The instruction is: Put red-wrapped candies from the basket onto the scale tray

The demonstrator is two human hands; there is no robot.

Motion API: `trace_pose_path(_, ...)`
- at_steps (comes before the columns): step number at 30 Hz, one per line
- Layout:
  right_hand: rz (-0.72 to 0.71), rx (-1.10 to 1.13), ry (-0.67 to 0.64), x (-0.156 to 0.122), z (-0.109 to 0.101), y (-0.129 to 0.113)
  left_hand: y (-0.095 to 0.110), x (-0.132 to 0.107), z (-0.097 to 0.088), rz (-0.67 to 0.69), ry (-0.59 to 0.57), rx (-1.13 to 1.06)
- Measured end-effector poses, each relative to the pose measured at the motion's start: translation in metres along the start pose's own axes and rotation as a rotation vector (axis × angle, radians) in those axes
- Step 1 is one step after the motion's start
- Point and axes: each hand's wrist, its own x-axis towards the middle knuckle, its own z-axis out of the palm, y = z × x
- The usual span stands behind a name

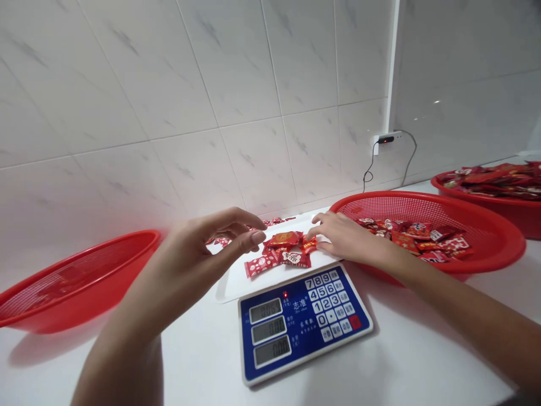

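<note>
Several red wrapped candies (291,259) lie in a loose pile on the white pan (236,283) of a digital scale (304,324). My left hand (224,234) hovers at the pile's left side, thumb and fingers apart and nothing visible between them. On the opposite side, my right hand (338,234) reaches over the pan with spread fingers. Its fingertips are at an orange-red candy packet (309,245) on the pile's right edge; whether they touch it is unclear. My left hand partly covers more red-and-white packets behind the pan.
A red basket (499,254) holding wrapped candies stands to the right, beneath my right forearm. Behind it is another red basket (524,211) heaped with packets. A red basket (80,287) stands left. A tiled wall (253,152) with a plugged-in cable (372,163) closes off the back.
</note>
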Motion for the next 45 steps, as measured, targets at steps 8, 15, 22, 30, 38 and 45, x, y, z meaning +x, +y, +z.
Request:
trace_pose_path(8, -0.028, -0.026, -0.039, 0.002, 0.008, 0.0, 0.001, 0.0, 0.001, -0.003, -0.008, 0.01)
trace_pose_path(15, -0.046, -0.056, -0.047, 0.012, 0.01, 0.002, 0.002, 0.002, 0.003, -0.01, -0.002, 0.041)
trace_pose_path(22, -0.138, -0.083, 0.03, 0.005, 0.008, 0.004, -0.001, 0.0, 0.0, -0.002, -0.007, 0.018)
trace_pose_path(30, -0.109, -0.052, 0.38, -0.022, -0.02, 0.018, 0.002, 0.0, 0.002, -0.018, 0.009, 0.054)
trace_pose_path(38, -0.101, -0.071, 0.359, -0.024, -0.016, 0.011, 0.003, 0.0, 0.002, -0.045, 0.002, 0.065)
trace_pose_path(45, 0.127, -0.174, 0.328, -0.034, -0.022, 0.053, 0.001, 0.004, 0.008, -0.049, 0.009, 0.019)
